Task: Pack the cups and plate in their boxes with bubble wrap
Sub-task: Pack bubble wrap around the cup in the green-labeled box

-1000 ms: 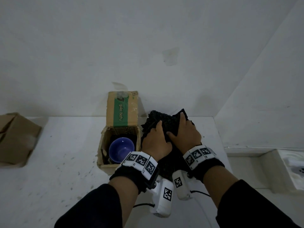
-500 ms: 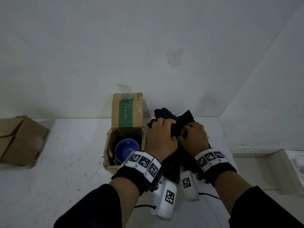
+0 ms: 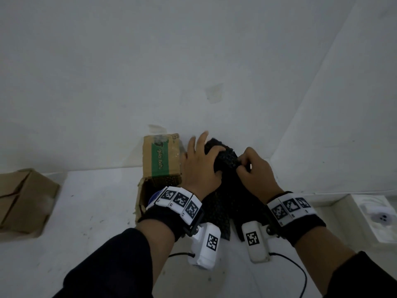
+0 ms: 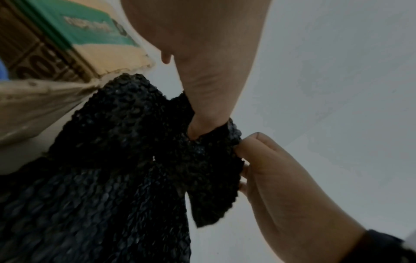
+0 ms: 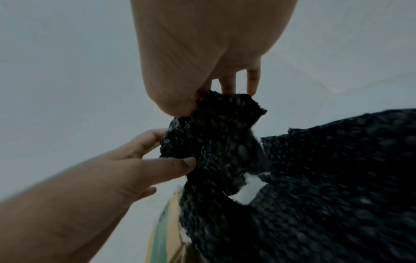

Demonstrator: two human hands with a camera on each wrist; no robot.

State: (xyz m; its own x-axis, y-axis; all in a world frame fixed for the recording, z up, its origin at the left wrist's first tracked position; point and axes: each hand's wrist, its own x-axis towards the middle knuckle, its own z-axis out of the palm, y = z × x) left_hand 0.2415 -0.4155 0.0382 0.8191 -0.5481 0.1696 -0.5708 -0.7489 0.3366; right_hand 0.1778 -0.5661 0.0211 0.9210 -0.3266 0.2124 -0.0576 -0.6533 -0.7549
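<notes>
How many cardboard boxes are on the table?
2. An open box with a green stripe stands by the wall beside the left hand; a plain brown box sits at the table's far left. Others may be hidden.

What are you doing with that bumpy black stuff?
A person is handling black bubble wrap with both hands on a white table. The left hand grips its top, and the right hand pinches an edge beside it. Next to them stands an open cardboard box with a blue cup inside, mostly hidden behind the left wrist. Another box sits far left.
</notes>
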